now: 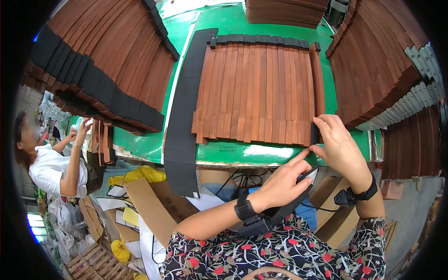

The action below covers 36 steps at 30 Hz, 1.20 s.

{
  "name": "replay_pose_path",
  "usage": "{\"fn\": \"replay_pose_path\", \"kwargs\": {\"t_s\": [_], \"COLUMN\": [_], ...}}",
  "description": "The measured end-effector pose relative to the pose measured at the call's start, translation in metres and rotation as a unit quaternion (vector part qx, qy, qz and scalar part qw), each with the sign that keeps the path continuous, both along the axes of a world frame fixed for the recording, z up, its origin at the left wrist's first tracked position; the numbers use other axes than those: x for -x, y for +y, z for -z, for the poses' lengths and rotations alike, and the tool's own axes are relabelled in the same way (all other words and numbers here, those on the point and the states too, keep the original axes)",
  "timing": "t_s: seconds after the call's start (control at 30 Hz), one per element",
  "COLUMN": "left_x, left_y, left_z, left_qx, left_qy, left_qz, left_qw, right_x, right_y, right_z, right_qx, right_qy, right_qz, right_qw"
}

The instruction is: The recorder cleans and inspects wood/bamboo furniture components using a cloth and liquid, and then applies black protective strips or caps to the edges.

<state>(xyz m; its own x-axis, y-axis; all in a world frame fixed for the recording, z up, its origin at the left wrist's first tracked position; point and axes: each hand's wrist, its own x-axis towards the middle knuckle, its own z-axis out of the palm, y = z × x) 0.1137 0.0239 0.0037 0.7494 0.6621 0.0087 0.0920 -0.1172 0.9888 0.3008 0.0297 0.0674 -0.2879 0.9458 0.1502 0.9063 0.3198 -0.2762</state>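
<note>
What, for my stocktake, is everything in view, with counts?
Table: one, green, centre.
Slat row: over ten, brown, black far ends, mid-table.
End slat: one, brown, black ends, right of row.
Left stack: one, brown, black ends, left.
Right stack: at least one, brown, grey ends, right.
Far stack: one, brown, far edge.
Wide strip: one, black, left of row.
Narrow strip: one, black and white, lower middle.
Cardboard boxes: several, brown, below table.
Yellow bundles: two, yellow, lower left.
Plastic bags: several, clear, lower left.
Pallet: one, brown, lower left.
Co-worker: one, white top, left.
Shirt: one, black floral, bottom.
Wristbands: two, black, lower half.
Left hand: one, holding narrow strip.
Right hand: one, at end slat's near end.
</note>
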Motion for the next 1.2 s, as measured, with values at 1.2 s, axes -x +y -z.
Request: {"fn": "replay_pose_path", "kwargs": {"t_s": [1.2], "left_x": [0.066], "left_y": [0.008], "left_z": [-0.040], "left_qx": [0.242], "left_qy": [-0.256], "left_qz": [-0.214], "left_qw": [0.911], "right_x": [0.069], "right_y": [-0.040], "right_z": [-0.023], "right_qx": [-0.110], "right_qy": [0.195], "right_qz": [-0.111], "right_qw": [0.968]}}
